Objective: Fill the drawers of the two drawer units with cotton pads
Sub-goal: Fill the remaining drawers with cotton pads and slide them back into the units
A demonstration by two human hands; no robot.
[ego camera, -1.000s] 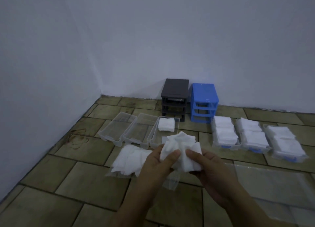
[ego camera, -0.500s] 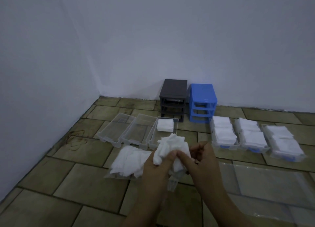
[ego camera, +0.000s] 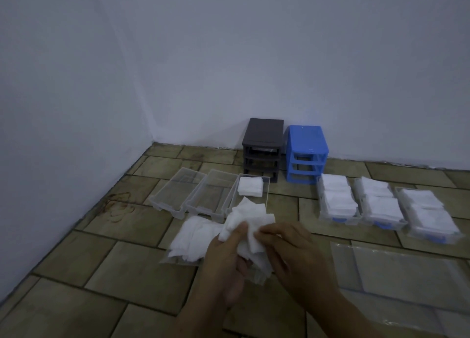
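Location: bare indoor room corner. Indicators: plain white walls meeting a worn, stained tiled floor.

Cotton pads, clear drawers and two drawer units on a tiled floor

A crumpled bunch of white square cotton pads is held above three clear plastic drawers; three filled drawers lie before the blue plastic unit, beside the dark grey unit.

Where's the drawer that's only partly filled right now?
Head view, left of centre: the partly filled drawer is rightmost of three clear drawers, in front of the dark drawer unit, just beyond the held cotton pads.
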